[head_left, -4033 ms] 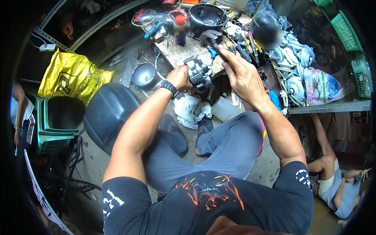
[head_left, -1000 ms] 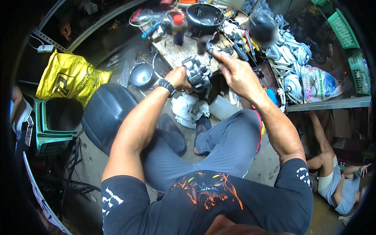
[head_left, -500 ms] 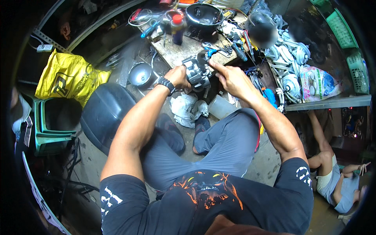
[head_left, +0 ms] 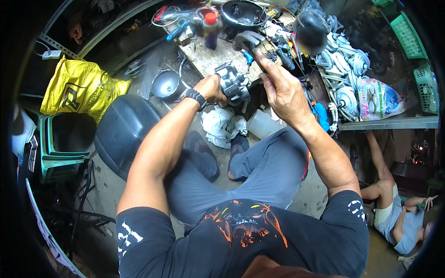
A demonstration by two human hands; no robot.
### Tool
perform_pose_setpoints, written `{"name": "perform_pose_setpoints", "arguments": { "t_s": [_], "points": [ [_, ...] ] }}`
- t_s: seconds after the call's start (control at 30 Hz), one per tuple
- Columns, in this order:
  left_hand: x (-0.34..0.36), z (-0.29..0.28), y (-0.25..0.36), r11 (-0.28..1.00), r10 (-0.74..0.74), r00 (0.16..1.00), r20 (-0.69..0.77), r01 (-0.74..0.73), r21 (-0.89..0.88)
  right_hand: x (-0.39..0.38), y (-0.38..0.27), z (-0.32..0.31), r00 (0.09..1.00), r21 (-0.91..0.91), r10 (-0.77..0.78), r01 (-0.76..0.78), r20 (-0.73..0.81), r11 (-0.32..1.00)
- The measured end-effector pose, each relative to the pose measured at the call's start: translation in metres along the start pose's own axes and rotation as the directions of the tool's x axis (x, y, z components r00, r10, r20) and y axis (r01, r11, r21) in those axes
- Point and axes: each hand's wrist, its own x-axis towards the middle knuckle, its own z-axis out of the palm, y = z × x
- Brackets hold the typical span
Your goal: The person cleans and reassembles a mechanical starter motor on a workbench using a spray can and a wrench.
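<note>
My left hand [head_left: 211, 89], with a dark watch on its wrist, grips a silver-grey metal machine part [head_left: 233, 83] at its left side. The part is at the near edge of the wooden bench top [head_left: 199, 58]. My right hand [head_left: 285, 92] is closed around the handle of a hammer [head_left: 249, 41]. The grey hammer head is raised above and beyond the metal part, apart from it. Most of the hammer's handle is hidden by my hand. Past the part stands a bottle with a red cap [head_left: 211, 30].
A black bowl [head_left: 241, 15] and scattered hand tools [head_left: 283, 58] crowd the bench. A metal bowl [head_left: 166, 86], white rag [head_left: 218, 127] and translucent container [head_left: 263, 124] are below it. White metal parts [head_left: 345, 65] pile at right; a yellow bag [head_left: 81, 90] stands left. Another person [head_left: 394, 211] is at lower right.
My right hand has lifted the hammer up off the metal part, moving slightly right and nearer me. My left hand keeps its grip, and the part has barely shifted.
</note>
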Motion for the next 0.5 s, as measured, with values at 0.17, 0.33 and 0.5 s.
{"name": "perform_pose_setpoints", "arguments": {
  "t_s": [0.17, 0.33, 0.5],
  "points": [
    [-0.002, 0.008, -0.004, 0.994, 0.111, 0.993, -0.038, -0.111, 0.014, -0.007, 0.019, -0.003, 0.854, -0.131, 0.277, -0.244, 0.44, 0.961],
    [0.01, 0.013, -0.016, 0.999, 0.034, 0.999, -0.009, -0.034, 0.031, -0.014, 0.011, 0.004, 0.968, -0.009, 0.139, -0.14, 0.207, 0.99],
    [0.005, -0.002, 0.005, 0.995, -0.062, 0.992, 0.105, 0.054, 0.079, -0.003, 0.019, -0.009, 0.97, -0.04, 0.087, -0.08, 0.227, 0.996]
  ]
}}
